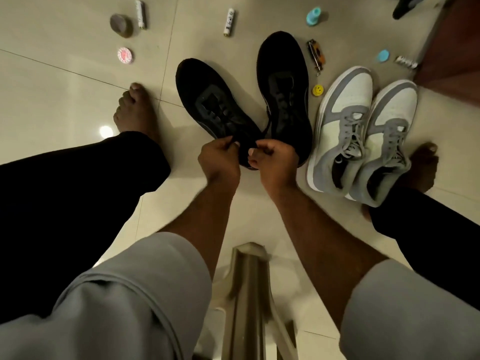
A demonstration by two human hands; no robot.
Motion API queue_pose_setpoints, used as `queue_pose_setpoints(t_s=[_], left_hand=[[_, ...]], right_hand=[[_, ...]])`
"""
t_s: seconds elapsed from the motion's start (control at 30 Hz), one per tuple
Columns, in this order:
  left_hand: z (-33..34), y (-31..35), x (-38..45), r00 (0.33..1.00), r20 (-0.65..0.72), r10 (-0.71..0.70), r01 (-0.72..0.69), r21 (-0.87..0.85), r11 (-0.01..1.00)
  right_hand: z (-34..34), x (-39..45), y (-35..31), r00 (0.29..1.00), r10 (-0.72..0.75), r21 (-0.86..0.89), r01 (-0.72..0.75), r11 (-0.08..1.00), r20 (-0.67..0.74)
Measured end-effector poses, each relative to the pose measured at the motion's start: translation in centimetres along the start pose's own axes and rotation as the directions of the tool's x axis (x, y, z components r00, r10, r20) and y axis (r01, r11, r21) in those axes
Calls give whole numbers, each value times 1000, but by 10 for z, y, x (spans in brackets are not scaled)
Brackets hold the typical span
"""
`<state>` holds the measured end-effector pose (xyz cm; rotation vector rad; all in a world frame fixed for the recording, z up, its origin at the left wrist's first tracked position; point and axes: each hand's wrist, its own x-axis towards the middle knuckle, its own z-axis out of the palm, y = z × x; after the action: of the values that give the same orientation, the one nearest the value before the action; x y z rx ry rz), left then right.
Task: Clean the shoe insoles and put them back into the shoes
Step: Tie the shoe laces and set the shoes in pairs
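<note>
Head view looks straight down on a pale tiled floor point(65, 81), where the left hand point(219, 158) and the right hand point(271, 158) meet at the heel end of the left-lying black lace-up fabric shoe point(215, 110). Each hand has thumb and forefinger pinched together on something dark and thin, probably the lace ends or the collar edge; black on black, I cannot tell which. That shoe's long axis runs away from the fingers, up and to the left, toe far, heel opening right under both hands, so both are equally near. Its mate, the second black shoe point(284, 97), lies just beside on the right, toe pointing away, heels nearly touching. No insole shows; they are presumably inside.

Counted: two black shoes, two grey-and-white leather trainers point(363, 131) side by side further right, two white cylindrical batteries point(141, 14) near the top, two bare feet point(132, 110), one yellow smiley disc point(317, 90)
</note>
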<state>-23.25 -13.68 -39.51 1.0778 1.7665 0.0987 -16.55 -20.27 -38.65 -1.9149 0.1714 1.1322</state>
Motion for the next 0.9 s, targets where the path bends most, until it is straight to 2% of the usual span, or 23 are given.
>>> queue_pose_setpoints(t_s=[0.03,0.07,0.13,0.2,0.27,0.3,0.33,0.43,0.47,0.5,0.57,0.63,0.67,0.7,0.73,0.8,0.83,0.9], left_hand=[[1,0,-1,998,0,59,-59,97,994],[3,-1,-2,995,-5,99,-97,168,981],[5,-6,-3,989,-68,132,-113,241,964],[7,-12,-7,982,-116,149,-112,280,954],[7,-17,-14,981,-79,176,-153,233,960],[6,-19,-18,981,-54,186,-176,152,973],[7,-19,-22,978,-46,202,-199,68,978],[9,-16,-29,976,-124,179,-195,-127,973],[9,-14,-31,980,-144,138,-161,-167,973],[10,-15,-29,980,-162,114,-142,-174,974],[9,-17,-25,978,-181,107,-130,-120,984],[9,-17,-22,978,-190,90,-110,-98,989],[10,-15,-22,980,-184,75,-97,-113,989],[12,-14,-21,983,-173,57,-80,-133,988],[13,-13,-20,986,-162,41,-65,-149,987],[16,-12,-17,989,-145,17,-45,-185,982],[16,-12,-14,987,-157,19,-48,-181,982],[14,-11,-7,983,-174,57,-76,-102,992]], right_hand=[[2,6,0,994,-101,-187,105,977,33],[5,13,-1,975,-205,-404,220,888,80],[8,23,-10,921,-311,-753,374,542,233],[11,31,-17,852,-286,-841,501,204,438],[14,34,-21,772,-212,-798,597,-80,599],[16,34,-22,748,-181,-769,616,-172,639],[17,34,-22,746,-159,-761,614,-211,646],[20,33,-26,779,-93,-776,593,-214,620],[18,32,-28,773,-53,-770,619,-153,632],[14,32,-31,764,2,-764,645,-29,645],[1,32,-47,757,71,-739,607,292,650],[-16,36,-65,832,-69,-664,487,568,551],[-26,40,-71,858,-159,-620,470,629,489],[-32,46,-76,859,-204,-630,489,603,470],[-34,53,-78,849,-183,-699,514,497,495],[-31,65,-75,821,-51,-790,561,247,568],[-28,66,-73,813,-3,-800,574,171,583],[-21,64,-70,791,-5,-785,608,118,612]])
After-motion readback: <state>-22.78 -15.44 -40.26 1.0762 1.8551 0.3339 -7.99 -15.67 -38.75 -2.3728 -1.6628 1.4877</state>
